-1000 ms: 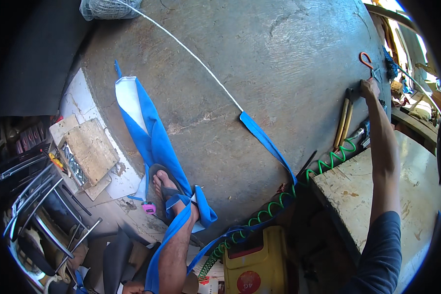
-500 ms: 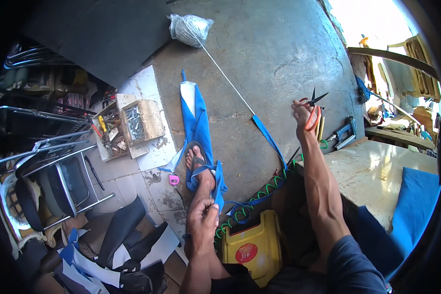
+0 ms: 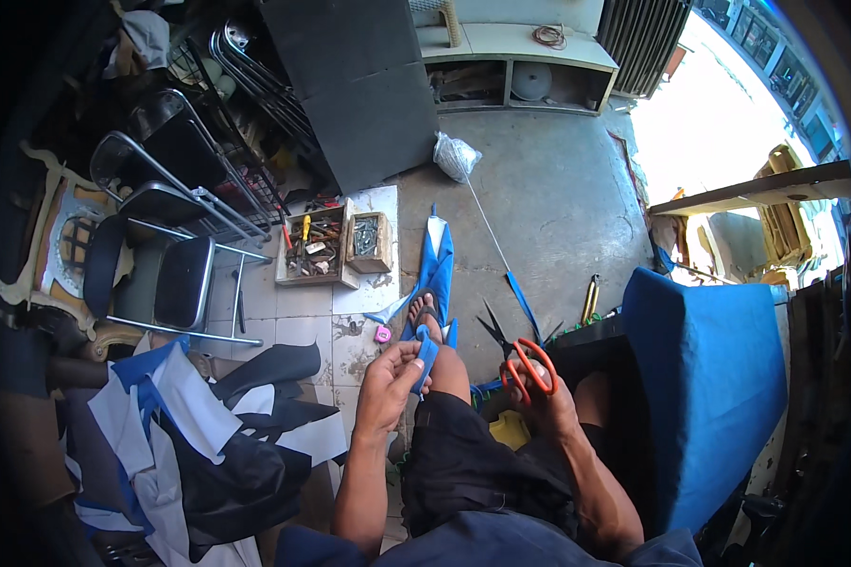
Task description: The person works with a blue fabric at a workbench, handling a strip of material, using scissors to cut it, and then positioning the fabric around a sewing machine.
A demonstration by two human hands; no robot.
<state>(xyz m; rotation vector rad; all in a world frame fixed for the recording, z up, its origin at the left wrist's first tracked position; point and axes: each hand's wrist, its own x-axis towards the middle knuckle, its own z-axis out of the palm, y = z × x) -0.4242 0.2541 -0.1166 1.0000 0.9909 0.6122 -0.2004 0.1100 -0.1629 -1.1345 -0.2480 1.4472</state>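
Note:
My left hand (image 3: pixel 388 383) pinches the end of a blue fabric strip (image 3: pixel 428 348) between thumb and fingers, just above my knee. To the right of it, my right hand (image 3: pixel 550 402) holds a pair of scissors (image 3: pixel 537 367) by their orange handles. Their dark blades are spread and point up and left, with nothing between them. On the floor, a longer blue fabric piece (image 3: pixel 435 260) with a white underside lies beneath my sandalled foot (image 3: pixel 425 310). A white cord (image 3: pixel 487 222) runs from a plastic-wrapped bundle (image 3: pixel 457 157) to another narrow blue strip (image 3: pixel 520 300).
A wooden toolbox (image 3: pixel 317 248) and a box of metal fasteners (image 3: pixel 369 242) stand left of my foot, near a pink tape measure (image 3: pixel 383 334). Fabric scraps (image 3: pixel 227 463) pile at lower left below metal-framed chairs (image 3: pixel 184 283). Blue material (image 3: pixel 704 378) rises on my right.
My right hand has come in from far right towards my lap with the scissors. My left hand has lifted the blue strip away from the foot. The view has shifted, showing more room.

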